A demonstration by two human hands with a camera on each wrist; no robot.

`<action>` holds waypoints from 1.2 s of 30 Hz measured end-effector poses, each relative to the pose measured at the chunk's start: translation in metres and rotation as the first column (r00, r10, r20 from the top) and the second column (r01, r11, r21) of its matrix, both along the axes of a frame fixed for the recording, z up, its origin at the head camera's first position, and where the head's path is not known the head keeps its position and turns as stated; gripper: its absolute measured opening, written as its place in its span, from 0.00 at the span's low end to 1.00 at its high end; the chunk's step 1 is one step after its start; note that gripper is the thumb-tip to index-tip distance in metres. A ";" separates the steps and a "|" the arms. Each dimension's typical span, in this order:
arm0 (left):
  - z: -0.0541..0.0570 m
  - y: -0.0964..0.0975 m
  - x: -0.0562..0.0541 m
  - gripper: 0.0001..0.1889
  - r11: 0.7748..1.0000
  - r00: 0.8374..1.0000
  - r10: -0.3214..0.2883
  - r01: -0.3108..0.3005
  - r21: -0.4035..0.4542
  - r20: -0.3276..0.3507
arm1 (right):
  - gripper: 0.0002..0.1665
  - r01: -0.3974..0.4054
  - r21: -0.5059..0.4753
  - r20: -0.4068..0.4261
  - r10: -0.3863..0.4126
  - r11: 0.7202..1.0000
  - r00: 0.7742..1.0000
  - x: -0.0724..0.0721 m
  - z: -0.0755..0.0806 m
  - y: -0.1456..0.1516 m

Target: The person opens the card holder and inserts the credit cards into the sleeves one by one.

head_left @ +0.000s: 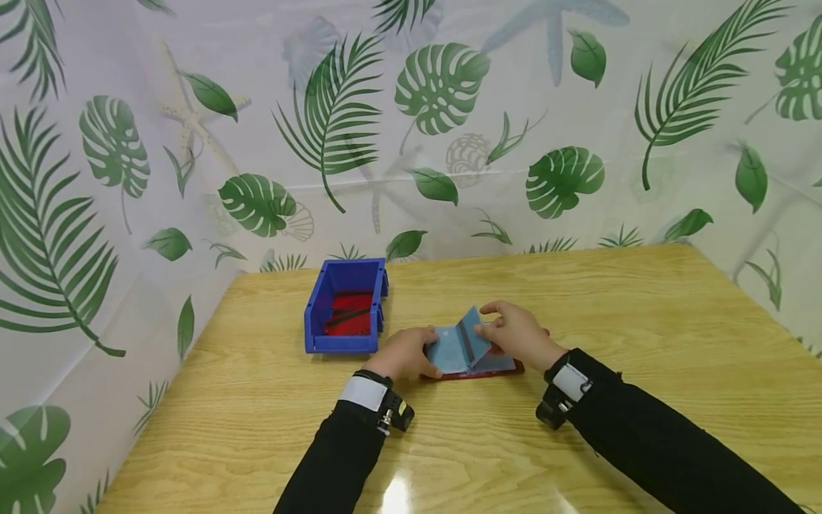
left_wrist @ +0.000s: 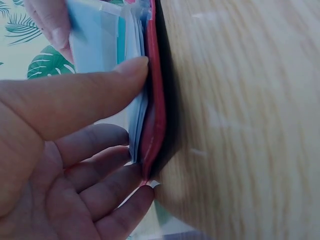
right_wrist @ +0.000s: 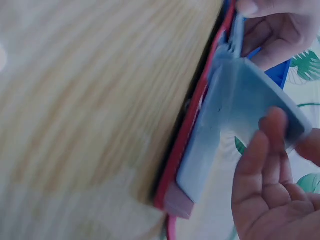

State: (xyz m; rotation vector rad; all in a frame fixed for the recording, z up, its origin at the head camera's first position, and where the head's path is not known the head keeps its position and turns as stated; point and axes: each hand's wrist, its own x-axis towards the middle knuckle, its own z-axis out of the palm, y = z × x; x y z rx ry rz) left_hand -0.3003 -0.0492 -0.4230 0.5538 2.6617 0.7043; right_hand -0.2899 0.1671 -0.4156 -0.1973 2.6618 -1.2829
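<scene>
A red card holder (head_left: pixel 491 373) lies spread open on the table, with pale blue, clear plastic sleeves inside. My left hand (head_left: pixel 404 353) holds its left end. In the left wrist view the thumb presses the edges of the stacked sleeves (left_wrist: pixel 136 110) beside the red cover (left_wrist: pixel 159 95), and the other fingers curl at the cover's end. My right hand (head_left: pixel 523 335) pinches the free edge of one card sleeve (head_left: pixel 475 334), which stands tilted up from the middle. The right wrist view shows that raised sleeve (right_wrist: pixel 250 95) between thumb and fingers, with another leaf (right_wrist: pixel 200 160) lying below.
A blue plastic bin (head_left: pixel 342 344) stands behind and left of the card holder, with a red item (head_left: pixel 349 314) with dark strips inside. The wooden table (head_left: pixel 257 428) meets a leaf-printed cloth (head_left: pixel 449 178) at the back and sides.
</scene>
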 end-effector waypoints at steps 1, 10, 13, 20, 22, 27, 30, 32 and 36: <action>0.000 0.000 0.000 0.38 1.000 1.000 0.001 -0.001 -0.001 -0.001 | 0.30 -0.006 -0.039 0.022 0.007 0.999 1.000 -0.001 0.000 0.000; 0.000 0.000 0.001 0.32 1.000 1.000 0.022 -0.022 0.008 -0.008 | 0.32 -0.055 -0.232 0.108 0.082 0.971 0.991 -0.001 -0.005 -0.009; 0.002 0.000 0.002 0.29 0.999 1.000 0.029 -0.029 0.022 -0.007 | 0.34 -0.074 -0.213 0.092 0.095 0.974 0.991 -0.001 -0.007 -0.013; 0.002 -0.002 0.003 0.31 0.999 1.000 0.026 -0.025 0.047 -0.013 | 0.35 -0.120 -0.176 0.035 0.129 0.977 0.991 0.002 -0.013 -0.017; 0.001 -0.002 0.002 0.32 0.999 0.999 0.024 -0.023 0.043 -0.022 | 0.34 -0.134 -0.176 0.015 0.139 0.975 0.990 0.003 -0.015 -0.016; -0.004 -0.003 -0.001 0.36 0.999 0.999 0.013 -0.011 0.041 -0.039 | 0.26 -0.259 -0.056 -0.088 0.254 0.964 0.963 0.009 -0.016 -0.016; -0.005 -0.003 -0.002 0.37 0.999 0.999 0.008 -0.006 0.042 -0.039 | 0.21 -0.348 0.144 -0.174 0.370 0.926 0.913 0.012 -0.014 -0.020; -0.005 -0.004 -0.002 0.37 0.999 0.999 0.011 -0.009 0.045 -0.040 | 0.20 -0.367 0.273 -0.216 0.429 0.889 0.877 0.013 -0.013 -0.023; -0.005 -0.007 -0.001 0.40 0.999 0.999 0.007 -0.006 0.053 -0.033 | 0.20 -0.391 0.354 -0.233 0.485 0.850 0.843 0.014 -0.010 -0.025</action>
